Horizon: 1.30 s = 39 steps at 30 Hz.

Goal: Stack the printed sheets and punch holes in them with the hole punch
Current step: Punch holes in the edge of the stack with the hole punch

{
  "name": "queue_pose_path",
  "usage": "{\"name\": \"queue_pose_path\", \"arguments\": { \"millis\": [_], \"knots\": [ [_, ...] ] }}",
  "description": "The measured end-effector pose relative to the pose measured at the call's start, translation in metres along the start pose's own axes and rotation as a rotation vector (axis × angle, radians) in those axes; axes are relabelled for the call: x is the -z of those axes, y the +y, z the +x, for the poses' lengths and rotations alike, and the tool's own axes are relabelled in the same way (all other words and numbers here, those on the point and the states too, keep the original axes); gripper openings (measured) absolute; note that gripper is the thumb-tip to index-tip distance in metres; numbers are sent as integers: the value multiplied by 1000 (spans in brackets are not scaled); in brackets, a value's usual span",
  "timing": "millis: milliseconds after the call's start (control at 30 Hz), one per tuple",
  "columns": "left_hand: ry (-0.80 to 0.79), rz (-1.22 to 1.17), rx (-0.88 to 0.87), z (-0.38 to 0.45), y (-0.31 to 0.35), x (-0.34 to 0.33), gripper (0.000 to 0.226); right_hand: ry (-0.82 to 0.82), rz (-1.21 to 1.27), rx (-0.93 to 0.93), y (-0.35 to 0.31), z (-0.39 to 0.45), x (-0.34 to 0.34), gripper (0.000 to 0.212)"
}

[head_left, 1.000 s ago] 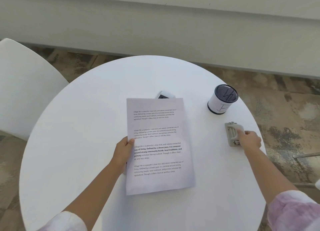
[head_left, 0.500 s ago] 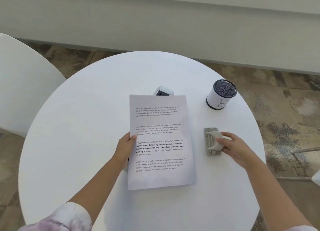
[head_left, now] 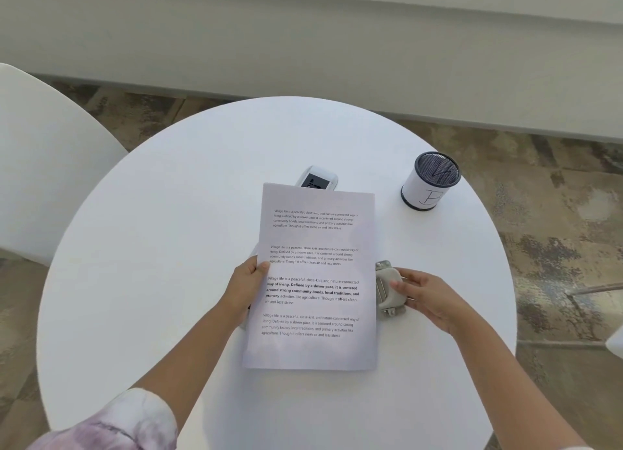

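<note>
1. Left hand (head_left: 247, 286) pinches the printed sheets (head_left: 315, 274) at their left edge; its fingers are hidden beneath.
2. Right hand (head_left: 426, 296) grips the hole punch (head_left: 387, 289), which touches the sheets' right edge.
3. The sheets half-cover a small device (head_left: 317, 178).

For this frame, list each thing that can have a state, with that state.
Stack of white printed sheets: text up, left edge gripped by left hand.
Grey metal hole punch: at the sheets' right edge, held by right hand, not visibly pressed.
Black mesh pen cup with white wrap: upright.
White device with dark panel: partly under the sheets.
</note>
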<state>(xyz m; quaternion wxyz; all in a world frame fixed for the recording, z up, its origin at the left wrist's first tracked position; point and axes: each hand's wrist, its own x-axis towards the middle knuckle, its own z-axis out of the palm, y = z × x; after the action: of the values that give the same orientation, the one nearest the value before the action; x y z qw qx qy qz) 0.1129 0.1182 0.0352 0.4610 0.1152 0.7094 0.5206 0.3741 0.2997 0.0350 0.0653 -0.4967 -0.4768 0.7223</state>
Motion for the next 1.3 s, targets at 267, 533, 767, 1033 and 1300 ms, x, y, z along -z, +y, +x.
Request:
{"name": "queue_pose_path", "arguments": {
  "millis": [267, 533, 767, 1033, 1300],
  "knots": [
    [25, 5, -44, 3, 6, 6, 19, -4, 24, 11, -4, -4, 6, 30],
    [14, 34, -38, 7, 4, 5, 19, -14, 17, 4, -4, -3, 5, 40],
    [2, 49, -43, 7, 3, 1, 19, -38, 35, 17, -6, -3, -3, 41],
    [24, -51, 27, -3, -12, -12, 19, -19, 128, 6, -3, 1, -10, 35],
    [13, -30, 46, -7, -28, -22, 21, 34, 77, -27, 5, -5, -6, 33]
  ]
}}
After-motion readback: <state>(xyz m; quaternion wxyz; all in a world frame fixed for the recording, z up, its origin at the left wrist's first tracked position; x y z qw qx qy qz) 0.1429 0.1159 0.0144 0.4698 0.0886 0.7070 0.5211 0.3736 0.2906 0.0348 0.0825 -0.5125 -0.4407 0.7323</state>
